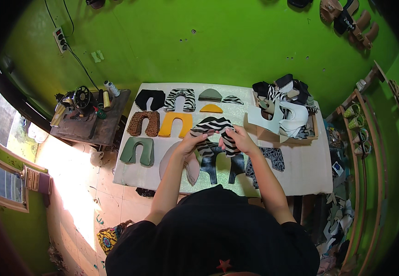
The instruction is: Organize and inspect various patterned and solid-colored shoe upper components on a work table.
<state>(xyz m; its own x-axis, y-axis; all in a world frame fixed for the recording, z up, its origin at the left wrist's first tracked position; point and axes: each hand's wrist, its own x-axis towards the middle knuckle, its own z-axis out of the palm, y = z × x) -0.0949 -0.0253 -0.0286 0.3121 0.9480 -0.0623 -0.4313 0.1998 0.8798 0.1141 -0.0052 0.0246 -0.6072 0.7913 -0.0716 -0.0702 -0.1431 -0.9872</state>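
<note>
Gripped zebra-striped piece [212,123] in fingers of left hand [189,143] and right hand [241,139], above surface [296,170]. Noted filled box [267,134] near far right corner, green U-shaped stack [147,155] by left edge.

No legible txt, labels, brands, nos. or signs in pic.

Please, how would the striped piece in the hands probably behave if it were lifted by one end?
The striped piece would probably droop, since its ends seem to hang loosely between the left hand and right hand. It is likely light: a pinch seems enough to hold it.
</note>
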